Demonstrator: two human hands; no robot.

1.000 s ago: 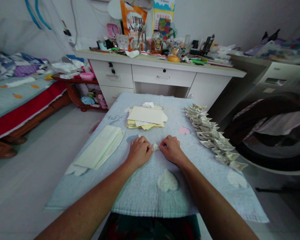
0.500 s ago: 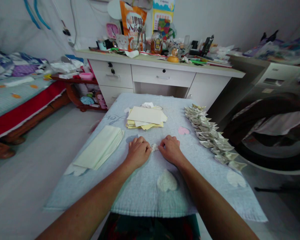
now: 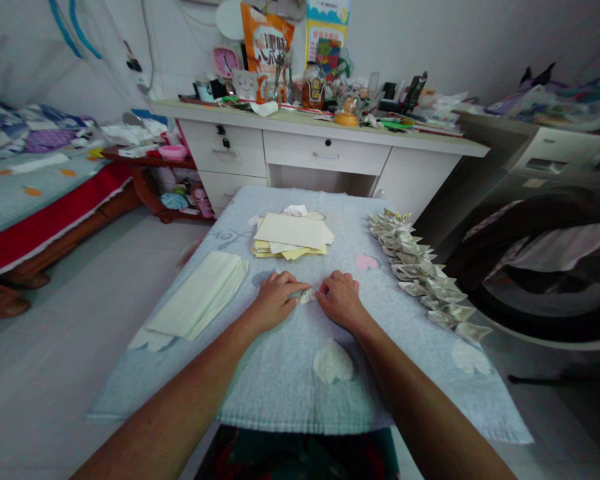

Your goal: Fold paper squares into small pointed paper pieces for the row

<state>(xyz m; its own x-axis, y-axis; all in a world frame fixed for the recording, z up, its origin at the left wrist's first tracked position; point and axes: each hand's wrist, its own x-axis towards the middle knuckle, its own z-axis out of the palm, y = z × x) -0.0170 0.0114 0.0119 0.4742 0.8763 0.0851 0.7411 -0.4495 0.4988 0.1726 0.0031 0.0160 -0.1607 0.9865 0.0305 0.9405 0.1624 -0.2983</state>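
Observation:
A small piece of folded paper lies on the cloth-covered table between my two hands. My left hand is at its left side, the index finger stretched along the paper's upper edge and the thumb below. My right hand has its fingers curled and pressed together on the paper's right end. Beyond my hands sits a stack of cream and yellow paper sheets. To the left are pale green folded sheets. A long row of folded paper boats runs down the right side.
A white desk crowded with jars, a snack bag and a pink clock stands behind the table. On the right is a washing machine with its door open. A bed is at the left.
My left index finger has stretched out along the paper, where the fingers were curled before. A little more of the paper shows. My right hand has hardly moved.

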